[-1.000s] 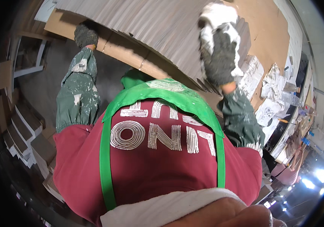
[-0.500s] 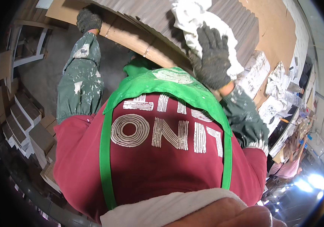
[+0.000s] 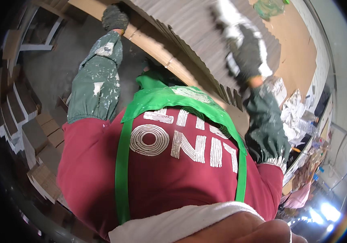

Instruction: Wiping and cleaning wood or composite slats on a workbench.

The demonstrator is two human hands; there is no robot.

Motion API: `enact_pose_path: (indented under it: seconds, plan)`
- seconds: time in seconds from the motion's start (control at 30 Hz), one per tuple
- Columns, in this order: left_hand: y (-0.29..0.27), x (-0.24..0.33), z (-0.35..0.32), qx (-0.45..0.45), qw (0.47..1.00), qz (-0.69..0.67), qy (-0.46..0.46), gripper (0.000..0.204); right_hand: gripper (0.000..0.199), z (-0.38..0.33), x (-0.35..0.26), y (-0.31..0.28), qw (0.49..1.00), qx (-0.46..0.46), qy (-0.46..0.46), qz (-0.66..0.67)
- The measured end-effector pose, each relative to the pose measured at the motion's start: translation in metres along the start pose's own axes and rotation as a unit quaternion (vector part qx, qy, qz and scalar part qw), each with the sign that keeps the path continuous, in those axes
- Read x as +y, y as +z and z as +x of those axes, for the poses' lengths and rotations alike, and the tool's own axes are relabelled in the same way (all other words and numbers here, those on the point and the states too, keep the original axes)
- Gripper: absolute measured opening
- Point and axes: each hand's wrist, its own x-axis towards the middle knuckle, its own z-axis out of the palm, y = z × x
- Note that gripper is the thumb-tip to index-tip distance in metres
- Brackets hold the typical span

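My right hand (image 3: pixel 248 54), in a dark work glove, presses a white cloth (image 3: pixel 227 14) onto a stack of grey wood-grain strips (image 3: pixel 189 30). Hand and cloth are smeared by motion. The cloth bunches around the glove and reaches beyond its fingers. At the far left, my left hand (image 3: pixel 115 18), gloved too, sits rounded and closed by the edge of a tan board (image 3: pixel 141 34). Whatever that hand holds, if anything, is hidden. The ends of the strips form a stepped edge facing me.
Brown cardboard (image 3: pixel 299 52) lies right of the strips, with a green plastic bag (image 3: pixel 269 8) on it. Crumpled white cloths (image 3: pixel 293 107) and clear bottles (image 3: pixel 308 123) lie nearer on the right. Stacked boxes (image 3: pixel 39 133) stand to the left. A person in pink (image 3: pixel 297 197) is at the lower right.
My right hand has slid away from me and slightly right with the cloth, across the strips. In the picture, my left hand and the board edge sit further right. The green bag has come into view.
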Motion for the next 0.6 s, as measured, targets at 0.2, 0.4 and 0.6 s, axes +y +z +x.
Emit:
enact_pose_path:
  seconds: [0.2, 0.4, 0.6]
  plan:
    - [-0.02, -0.002, -0.005, 0.005, 1.0, -0.003, -0.023, 0.035, 0.064, 0.011, -0.044, 0.01, 0.99, -0.025, -0.069, -0.12]
    - [-0.022, 0.027, -0.001, -0.042, 0.998, -0.049, -0.024, 0.039, 0.054, 0.062, -0.002, 0.012, 0.999, 0.004, -0.03, 0.036]
    - [-0.03, 0.026, 0.0, -0.041, 0.997, -0.054, -0.036, 0.039, 0.06, 0.084, -0.017, 0.047, 0.998, 0.009, -0.041, -0.042]
